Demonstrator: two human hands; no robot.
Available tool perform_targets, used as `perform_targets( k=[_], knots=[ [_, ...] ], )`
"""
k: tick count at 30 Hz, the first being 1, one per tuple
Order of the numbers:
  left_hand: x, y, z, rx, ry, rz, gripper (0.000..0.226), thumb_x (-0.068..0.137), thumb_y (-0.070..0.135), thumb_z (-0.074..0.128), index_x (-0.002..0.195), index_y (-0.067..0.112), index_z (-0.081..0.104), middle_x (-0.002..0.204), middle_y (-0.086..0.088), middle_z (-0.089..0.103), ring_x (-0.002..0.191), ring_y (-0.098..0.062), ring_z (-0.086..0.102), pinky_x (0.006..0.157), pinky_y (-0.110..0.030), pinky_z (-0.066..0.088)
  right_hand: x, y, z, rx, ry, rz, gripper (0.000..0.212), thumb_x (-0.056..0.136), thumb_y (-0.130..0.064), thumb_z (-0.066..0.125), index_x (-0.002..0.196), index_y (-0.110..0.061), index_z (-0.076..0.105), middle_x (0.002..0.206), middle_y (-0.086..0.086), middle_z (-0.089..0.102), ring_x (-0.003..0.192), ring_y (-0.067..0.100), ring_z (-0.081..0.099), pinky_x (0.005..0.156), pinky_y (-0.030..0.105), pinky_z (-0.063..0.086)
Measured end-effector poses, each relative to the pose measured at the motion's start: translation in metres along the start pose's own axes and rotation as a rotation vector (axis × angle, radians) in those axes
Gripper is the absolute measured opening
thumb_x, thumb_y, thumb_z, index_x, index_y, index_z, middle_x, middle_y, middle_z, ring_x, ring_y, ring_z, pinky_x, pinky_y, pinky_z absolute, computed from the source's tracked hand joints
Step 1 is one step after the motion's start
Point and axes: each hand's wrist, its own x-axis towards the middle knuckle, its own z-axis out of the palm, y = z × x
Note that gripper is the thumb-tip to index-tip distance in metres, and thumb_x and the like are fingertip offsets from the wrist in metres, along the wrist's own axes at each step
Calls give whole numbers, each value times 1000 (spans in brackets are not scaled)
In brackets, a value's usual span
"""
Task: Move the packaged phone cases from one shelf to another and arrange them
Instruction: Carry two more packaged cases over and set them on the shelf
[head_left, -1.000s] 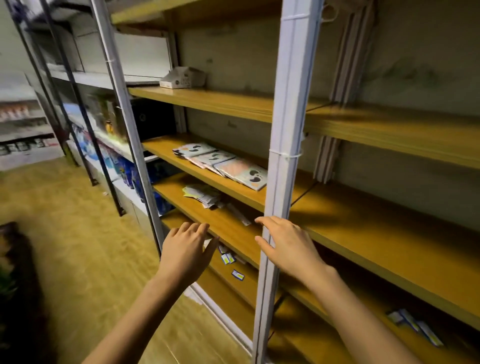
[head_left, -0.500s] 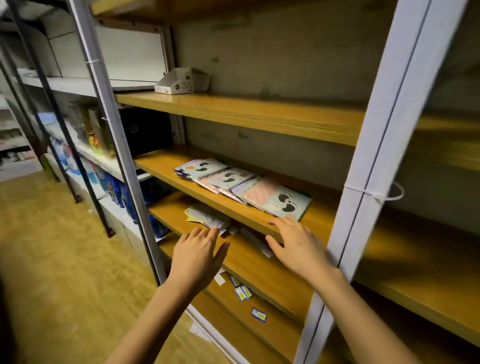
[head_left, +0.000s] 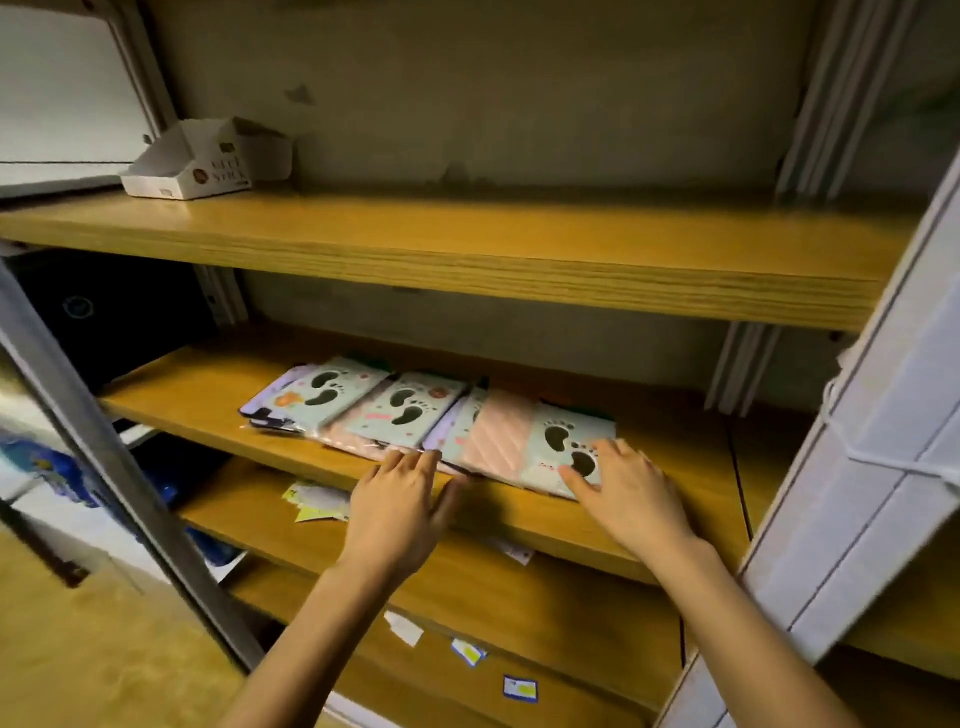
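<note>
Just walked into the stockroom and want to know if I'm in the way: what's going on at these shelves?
A person is reaching into a wooden shelf where packaged phone cases lie in an overlapping row. The right hand rests its fingers on the rightmost pack, and the left hand, open, is at the row's front edge. Nothing is lifted yet. The shelf above holds only a white cardboard box.

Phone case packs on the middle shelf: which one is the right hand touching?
The rightmost footprint pack, at the end of the overlapping row. The right hand has fingertips on its front corner; the left hand is at the row's middle.
</note>
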Motion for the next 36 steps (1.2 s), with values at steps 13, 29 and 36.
perform_targets(
  k=[13, 29, 36],
  knots=[
    [75, -37, 22, -126, -93, 244, 40, 93, 47, 32, 121, 23, 49, 120, 1, 59, 114, -17, 48, 93, -30, 39, 45, -46, 26, -120, -149, 583, 126, 58, -90, 38, 146, -2, 15, 148, 19, 22, 132, 38, 26, 105, 40, 35],
    [93, -2, 26, -277, -247, 149, 81, 80, 62, 48, 134, 5, 31, 139, -15, 43, 133, -28, 31, 100, -39, 39, 13, -10, 10, 438, 257, 639, 47, 85, -34, 62, 120, -10, 42, 114, 10, 60, 95, 21, 60, 47, 17, 38],
    [104, 20, 48, -59, -331, 110, 138, 49, 91, 43, 142, -3, 5, 150, -25, 17, 138, -38, 18, 114, -40, 18, -16, -16, 6, 362, 347, 553, 46, 88, -34, 58, 124, -12, 40, 112, 9, 61, 90, 15, 55, 63, 24, 50]
  ],
)
